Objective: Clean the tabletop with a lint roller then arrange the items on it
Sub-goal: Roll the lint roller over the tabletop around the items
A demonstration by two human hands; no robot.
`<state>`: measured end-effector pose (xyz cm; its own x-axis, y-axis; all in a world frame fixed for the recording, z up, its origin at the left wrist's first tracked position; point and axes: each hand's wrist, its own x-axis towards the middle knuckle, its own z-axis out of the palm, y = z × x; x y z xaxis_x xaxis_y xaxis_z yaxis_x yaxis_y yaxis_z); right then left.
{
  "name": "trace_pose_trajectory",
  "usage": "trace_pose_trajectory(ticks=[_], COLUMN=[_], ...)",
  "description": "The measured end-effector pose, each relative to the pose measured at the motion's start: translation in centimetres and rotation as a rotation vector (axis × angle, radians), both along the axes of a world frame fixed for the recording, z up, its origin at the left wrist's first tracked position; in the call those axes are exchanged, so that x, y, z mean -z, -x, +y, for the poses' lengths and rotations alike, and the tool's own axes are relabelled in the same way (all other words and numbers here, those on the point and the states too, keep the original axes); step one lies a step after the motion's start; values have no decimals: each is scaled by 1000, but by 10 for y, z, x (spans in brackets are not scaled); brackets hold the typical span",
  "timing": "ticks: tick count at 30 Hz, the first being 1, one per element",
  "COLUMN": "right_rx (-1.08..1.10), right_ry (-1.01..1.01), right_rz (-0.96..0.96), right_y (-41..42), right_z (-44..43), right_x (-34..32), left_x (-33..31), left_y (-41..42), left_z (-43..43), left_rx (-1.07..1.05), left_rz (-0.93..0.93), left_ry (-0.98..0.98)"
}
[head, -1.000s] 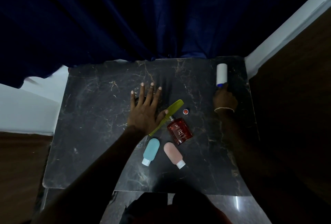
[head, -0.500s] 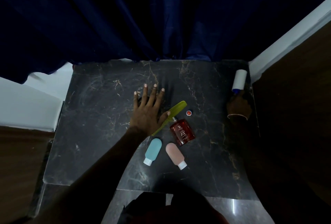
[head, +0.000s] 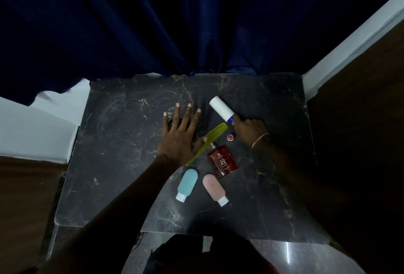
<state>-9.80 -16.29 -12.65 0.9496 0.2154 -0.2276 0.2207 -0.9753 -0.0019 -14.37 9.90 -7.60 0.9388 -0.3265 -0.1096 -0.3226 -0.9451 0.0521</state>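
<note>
My right hand (head: pixel 249 130) grips the blue handle of a white lint roller (head: pixel 220 108), whose roll lies on the black marble tabletop (head: pixel 122 164) just right of the middle. My left hand (head: pixel 180 135) rests flat on the tabletop with fingers spread, its thumb touching a yellow-green comb (head: pixel 207 142). A small red cap (head: pixel 230 137) sits just below my right hand. A red perfume bottle (head: pixel 222 161) lies below the comb. Nearer me lie a teal tube (head: pixel 187 184) and a pink tube (head: pixel 215 189), both with white caps.
A dark blue curtain (head: pixel 175 22) hangs along the table's far edge. A white wall strip (head: pixel 349 39) and brown floor (head: pixel 360 109) border the right side. White flooring (head: pixel 32 129) lies to the left. A glossy ledge (head: pixel 284 254) runs below the table's near edge.
My right hand has swept the lint roller from the table's far right edge leftward toward the middle, now angled beside the comb. My left hand stayed flat in place.
</note>
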Motion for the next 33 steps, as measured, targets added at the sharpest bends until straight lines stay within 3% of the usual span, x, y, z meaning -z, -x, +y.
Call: trace_pose_trajectory(ticks=[3, 10, 18, 24, 33], right_rx=[107, 640, 860, 868, 507], right_ry=[-58, -217, -222, -206, -150], right_rz=[-10, -26, -225, -254, -41], right_y=[-5, -13, 2, 7, -9], right_z=[-3, -40, -93, -107, -62], right_x=[-1, 4, 9, 11, 7], left_x=[0, -3, 0, 6, 15], left_y=[2, 0, -1, -1, -9], left_z=[-3, 4, 11, 11, -9], left_rx=[9, -3, -17, -25, 63], left_rz=[-1, -6, -11, -3, 0], left_ry=[-2, -10, -11, -8, 31])
